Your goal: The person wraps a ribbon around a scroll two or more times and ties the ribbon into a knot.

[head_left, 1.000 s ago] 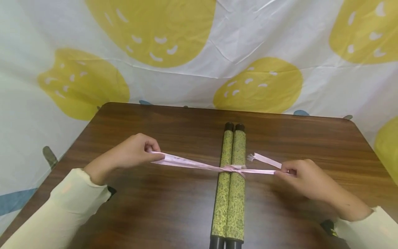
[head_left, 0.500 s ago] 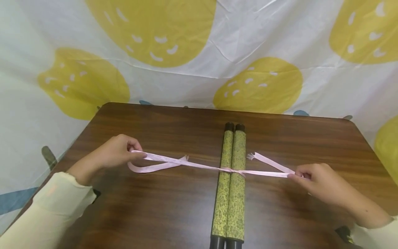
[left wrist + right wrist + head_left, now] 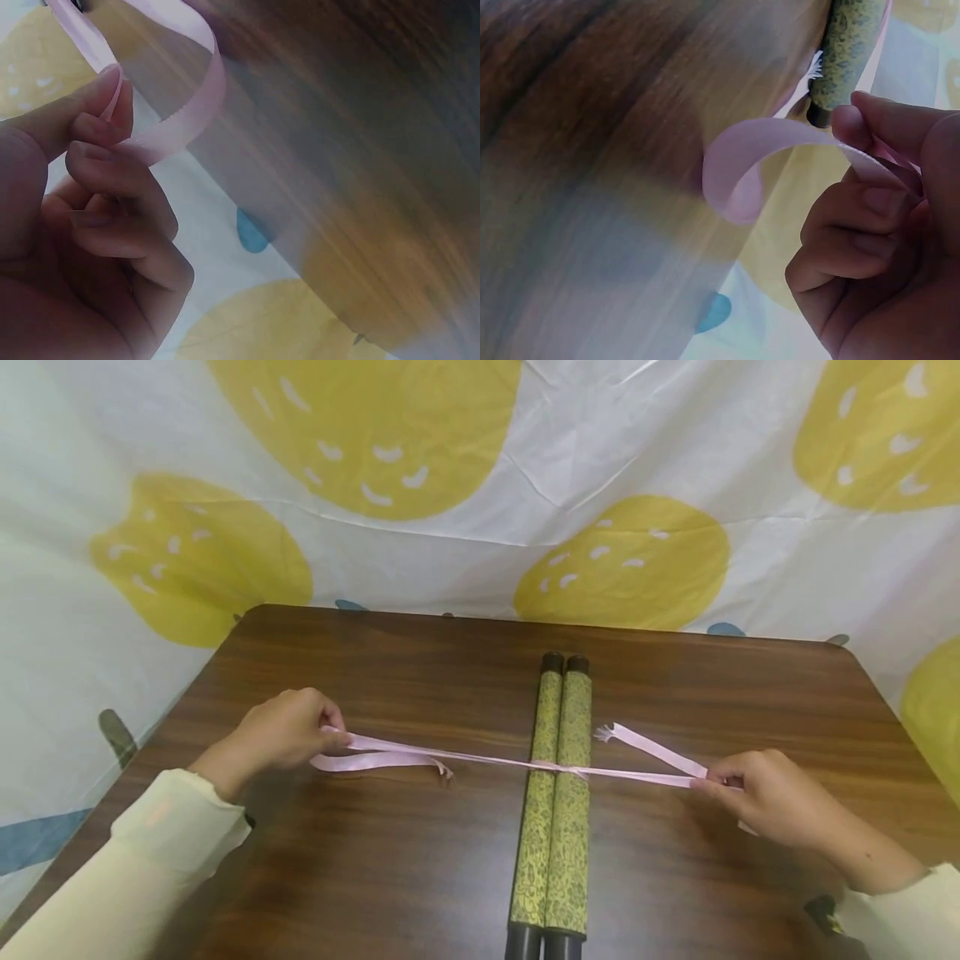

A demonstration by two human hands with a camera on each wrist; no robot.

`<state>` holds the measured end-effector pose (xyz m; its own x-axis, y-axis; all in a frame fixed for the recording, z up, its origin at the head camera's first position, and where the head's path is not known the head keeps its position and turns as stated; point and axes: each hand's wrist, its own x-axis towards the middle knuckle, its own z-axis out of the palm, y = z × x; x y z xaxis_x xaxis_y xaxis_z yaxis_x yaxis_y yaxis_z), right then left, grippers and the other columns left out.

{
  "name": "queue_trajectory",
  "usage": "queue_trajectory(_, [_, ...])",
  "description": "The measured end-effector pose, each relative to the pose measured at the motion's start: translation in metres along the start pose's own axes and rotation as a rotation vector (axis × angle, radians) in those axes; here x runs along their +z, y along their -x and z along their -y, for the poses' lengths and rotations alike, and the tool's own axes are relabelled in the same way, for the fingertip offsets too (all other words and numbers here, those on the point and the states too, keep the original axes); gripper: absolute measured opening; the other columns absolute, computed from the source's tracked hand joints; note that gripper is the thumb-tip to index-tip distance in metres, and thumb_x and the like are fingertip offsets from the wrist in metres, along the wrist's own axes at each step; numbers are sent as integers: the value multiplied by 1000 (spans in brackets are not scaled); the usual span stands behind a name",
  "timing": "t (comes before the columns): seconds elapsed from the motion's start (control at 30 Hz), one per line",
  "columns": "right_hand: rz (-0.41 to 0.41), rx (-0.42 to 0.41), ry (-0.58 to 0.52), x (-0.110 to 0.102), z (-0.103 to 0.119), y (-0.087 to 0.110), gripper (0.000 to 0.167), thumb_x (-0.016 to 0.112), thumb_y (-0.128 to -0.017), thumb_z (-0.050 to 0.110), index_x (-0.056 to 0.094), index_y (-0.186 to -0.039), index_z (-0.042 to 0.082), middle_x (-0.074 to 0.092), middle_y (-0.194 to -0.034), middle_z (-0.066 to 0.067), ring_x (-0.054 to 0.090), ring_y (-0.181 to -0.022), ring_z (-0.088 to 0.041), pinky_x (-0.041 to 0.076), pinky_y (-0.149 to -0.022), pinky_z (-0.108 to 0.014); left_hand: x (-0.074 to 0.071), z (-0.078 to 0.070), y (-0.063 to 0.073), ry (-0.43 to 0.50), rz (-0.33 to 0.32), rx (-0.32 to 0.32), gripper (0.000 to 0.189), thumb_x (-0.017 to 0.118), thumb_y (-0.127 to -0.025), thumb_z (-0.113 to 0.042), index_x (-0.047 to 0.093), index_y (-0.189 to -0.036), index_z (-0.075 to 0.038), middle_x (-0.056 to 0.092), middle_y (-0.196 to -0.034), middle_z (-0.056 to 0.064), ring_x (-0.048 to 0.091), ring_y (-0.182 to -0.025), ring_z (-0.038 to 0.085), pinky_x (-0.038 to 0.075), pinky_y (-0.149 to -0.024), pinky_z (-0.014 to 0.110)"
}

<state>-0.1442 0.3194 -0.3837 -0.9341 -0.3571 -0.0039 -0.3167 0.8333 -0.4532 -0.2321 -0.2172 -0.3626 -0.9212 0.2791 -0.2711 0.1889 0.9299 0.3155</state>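
Two patterned yellow-green rolls with dark ends, a left roll (image 3: 536, 827) and a right roll (image 3: 570, 827), lie side by side on the table. A pink ribbon (image 3: 457, 755) crosses them near mid-length, drawn taut both ways from a crossing or knot on top. My left hand (image 3: 281, 731) pinches it between thumb and finger; a loose tail (image 3: 375, 761) hangs back towards the rolls. On the other side my right hand (image 3: 768, 793) pinches the ribbon too, and a frayed end (image 3: 622, 735) points back at the rolls. Curled ribbon (image 3: 750, 150) shows in the right wrist view.
The brown wooden table (image 3: 405, 677) has rounded far corners. Behind it hangs a white cloth (image 3: 450, 560) printed with large yellow fruit shapes.
My hands have spread apart from a second ago, tightening the ribbon across the rolls. The left tail came into view and dropped lower. In the last half second the left hand shifted slightly right.
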Motion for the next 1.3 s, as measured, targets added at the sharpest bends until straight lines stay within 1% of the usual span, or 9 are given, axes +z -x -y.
queue_trajectory(0.17, [63,49,-36,2,1,-1,27,70,-94,24,63,-69,21,45,-51,14,43,-37,5,36,-36,-20,4,0,-2,-28,17,-18,14,75,-86,-37,73,-77,-27,68,-77,-5,55,-71,18,39,-59,35])
queue_trajectory(0.3, [80,73,-59,4,3,-1,27,70,-94,25,63,-69,21,45,-51,14,44,-35,3,37,-35,-20,7,1,-2,-35,18,-25,13,75,-86,-35,74,-77,-26,67,-76,-5,55,-70,18,39,-59,35])
queue_trajectory(0.53, [19,48,9,8,2,8,30,71,-93,28,59,-66,25,42,-50,16,41,-37,5,37,-38,-22,15,-3,1,6,53,-40,16,72,-88,-34,72,-81,-20,62,-73,-3,53,-68,17,39,-59,34])
queue_trajectory(0.6, [13,56,3,8,1,11,29,71,-93,29,59,-67,25,43,-49,16,42,-37,5,39,-39,-23,15,-5,3,-1,38,-47,16,73,-88,-35,72,-84,-20,65,-78,-3,55,-71,18,42,-61,37])
queue_trajectory(0.7, [-4,66,15,5,-1,14,26,72,-93,29,61,-69,26,46,-50,16,44,-40,3,39,-42,-23,14,-14,7,-28,-12,-41,18,74,-86,-36,72,-93,-20,71,-90,-1,61,-78,21,48,-66,44])
queue_trajectory(0.87, [-61,69,138,-1,0,13,13,74,-90,30,71,-79,24,53,-63,15,44,-54,2,39,-52,-23,17,-41,11,-70,-106,26,27,76,-84,-38,72,-103,-18,71,-105,3,69,-90,29,52,-70,52])
queue_trajectory(1.0, [-84,58,192,-3,7,9,9,75,-89,29,74,-85,21,55,-70,15,45,-61,1,39,-55,-24,24,-72,9,-79,-152,109,28,78,-84,-39,73,-104,-20,69,-103,0,69,-92,27,54,-71,49])
queue_trajectory(1.17, [-78,43,181,3,17,5,7,77,-86,25,71,-83,23,54,-69,15,44,-60,0,37,-53,-23,36,-117,4,-59,-125,203,21,78,-84,-39,72,-97,-24,65,-89,-7,64,-80,16,51,-64,39])
queue_trajectory(1.3, [-58,17,133,11,24,2,7,77,-86,24,70,-83,24,52,-66,16,42,-59,2,37,-53,-22,48,-141,-3,-49,-80,267,17,78,-84,-37,72,-94,-25,62,-77,-12,59,-72,9,49,-64,37])
